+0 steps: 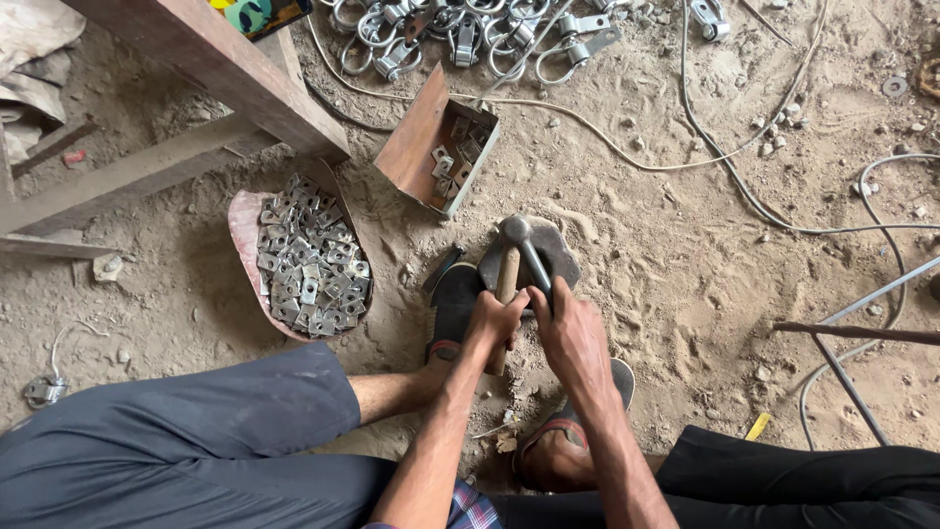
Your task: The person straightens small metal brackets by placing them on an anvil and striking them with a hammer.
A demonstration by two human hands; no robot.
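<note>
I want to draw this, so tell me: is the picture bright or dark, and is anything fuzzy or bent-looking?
Head view: soft, even daylight, no hard glare. Faint shadows lie under the wooden beam and beside the tray of metal plates. The left hand, right hand and hammer look sharp, barely blurred. The wide lens bends the edges a little.

Informal metal workshop, floor-level work. Bare dirt floor [685,255] littered with grit and small stones. Pile of stamped square metal plates [311,260] on a rusty curved sheet, more of them in an open rusty metal box [436,147]. Heap of shiny steel clamps [460,39] at the top. Loose cables [744,186] trail across the dirt. Rusty steel rods [852,333] at right, rough wooden beams [225,69] at left. Hammer [509,264] over a small steel block [553,250] used as an anvil.
</note>
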